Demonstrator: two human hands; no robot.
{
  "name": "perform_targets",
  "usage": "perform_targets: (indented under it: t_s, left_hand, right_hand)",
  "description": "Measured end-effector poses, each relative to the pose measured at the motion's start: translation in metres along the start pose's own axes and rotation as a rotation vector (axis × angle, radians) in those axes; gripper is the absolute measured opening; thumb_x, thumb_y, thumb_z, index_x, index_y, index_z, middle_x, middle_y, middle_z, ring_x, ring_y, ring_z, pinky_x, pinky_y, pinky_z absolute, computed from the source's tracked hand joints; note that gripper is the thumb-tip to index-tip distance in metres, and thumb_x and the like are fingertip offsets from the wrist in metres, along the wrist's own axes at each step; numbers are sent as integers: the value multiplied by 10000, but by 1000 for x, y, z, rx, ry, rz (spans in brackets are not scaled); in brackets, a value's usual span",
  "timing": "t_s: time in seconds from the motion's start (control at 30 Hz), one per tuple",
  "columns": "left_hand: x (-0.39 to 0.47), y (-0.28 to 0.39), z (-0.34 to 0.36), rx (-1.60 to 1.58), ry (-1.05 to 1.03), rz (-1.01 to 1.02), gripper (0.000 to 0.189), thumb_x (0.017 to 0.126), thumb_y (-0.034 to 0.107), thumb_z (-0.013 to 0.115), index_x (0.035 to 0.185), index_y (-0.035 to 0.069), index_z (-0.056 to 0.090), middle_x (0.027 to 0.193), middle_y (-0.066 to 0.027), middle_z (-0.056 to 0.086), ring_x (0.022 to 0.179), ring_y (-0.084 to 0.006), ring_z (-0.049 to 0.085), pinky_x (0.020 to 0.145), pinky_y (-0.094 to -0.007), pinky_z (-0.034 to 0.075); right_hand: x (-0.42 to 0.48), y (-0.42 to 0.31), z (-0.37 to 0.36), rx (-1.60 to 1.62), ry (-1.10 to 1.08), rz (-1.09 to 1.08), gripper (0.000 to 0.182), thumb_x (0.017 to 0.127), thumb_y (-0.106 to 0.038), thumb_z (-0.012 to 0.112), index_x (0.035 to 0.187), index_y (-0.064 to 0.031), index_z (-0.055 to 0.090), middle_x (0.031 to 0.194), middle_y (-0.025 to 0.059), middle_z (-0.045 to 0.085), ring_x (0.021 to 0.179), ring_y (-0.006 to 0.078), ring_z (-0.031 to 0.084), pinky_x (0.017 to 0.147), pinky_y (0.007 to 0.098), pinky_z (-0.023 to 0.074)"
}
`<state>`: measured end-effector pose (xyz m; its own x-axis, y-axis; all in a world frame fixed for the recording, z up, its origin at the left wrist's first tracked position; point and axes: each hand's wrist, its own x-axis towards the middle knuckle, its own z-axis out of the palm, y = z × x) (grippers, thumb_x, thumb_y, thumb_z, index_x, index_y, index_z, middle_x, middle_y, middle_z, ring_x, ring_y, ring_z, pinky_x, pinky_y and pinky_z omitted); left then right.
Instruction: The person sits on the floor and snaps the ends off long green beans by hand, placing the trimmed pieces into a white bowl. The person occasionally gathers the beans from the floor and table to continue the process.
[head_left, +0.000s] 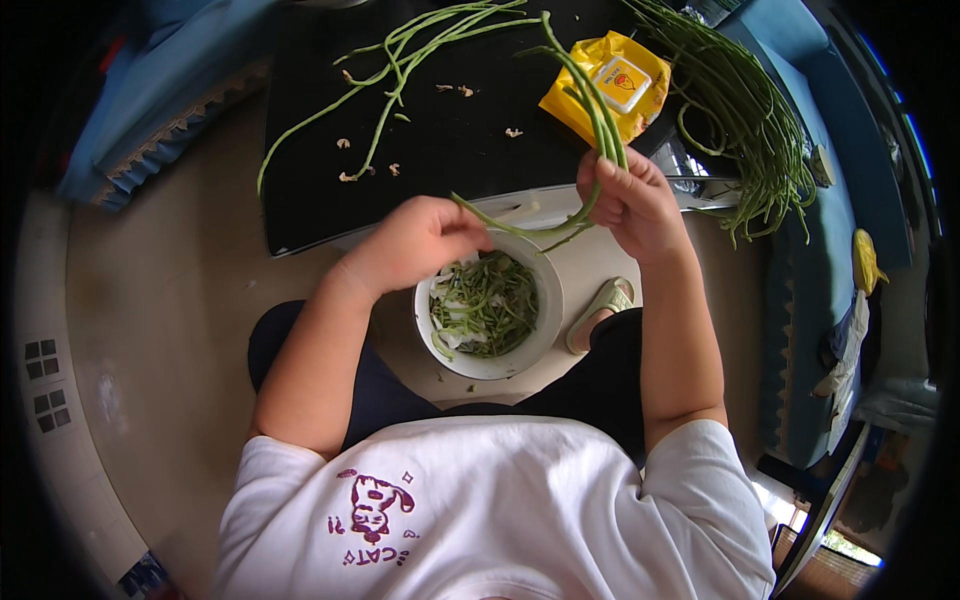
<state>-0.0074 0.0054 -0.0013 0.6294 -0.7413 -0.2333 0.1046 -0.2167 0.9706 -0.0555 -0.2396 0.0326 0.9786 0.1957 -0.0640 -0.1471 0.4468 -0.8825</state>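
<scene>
My right hand grips a few long green yardlong beans. Their upper ends rise over a yellow wipes packet, and their lower ends curve left toward my other hand. My left hand, slightly blurred, is bent over the left rim of a white bin, thumb and fingers close together beside one bean's tip. Whether anything is pinched there cannot be made out. Inside the bin lie short green bean pieces and crumpled white tissue. Several loose yardlong beans lie on the black tabletop.
The yellow wipes packet lies beyond my right hand. A large heap of yardlong beans hangs over the table's right edge. Dried scraps dot the tabletop. Blue sofas flank the table, one at left. A green slipper is right of the bin.
</scene>
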Motion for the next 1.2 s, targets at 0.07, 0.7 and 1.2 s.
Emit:
perform_targets:
  t_s: [0.07,0.7,1.2]
  left_hand:
    - [0,4,-12,206,146,54,179,824,16,521,971,12,624,946,-73,635,824,-104,579,748,-234,458]
    - [0,19,-24,-885,350,387,199,894,149,494,1026,28,579,911,-102,631,688,-83,577,592,-198,471]
    - [-4,20,21,-575,221,264,143,826,106,604,956,46,606,721,-11,576,627,-73,517,553,-189,411]
  right_hand:
    - [-3,-1,2,-93,-76,52,202,840,-198,592,839,3,577,542,-50,369,461,36,282,431,189,209]
    - [-2,6,5,-131,2,74,247,882,-253,529,793,-33,595,496,-56,363,432,18,274,384,194,183]
    - [-8,30,47,-456,142,-71,180,840,-187,620,857,-8,604,655,-50,516,599,23,446,535,170,374]
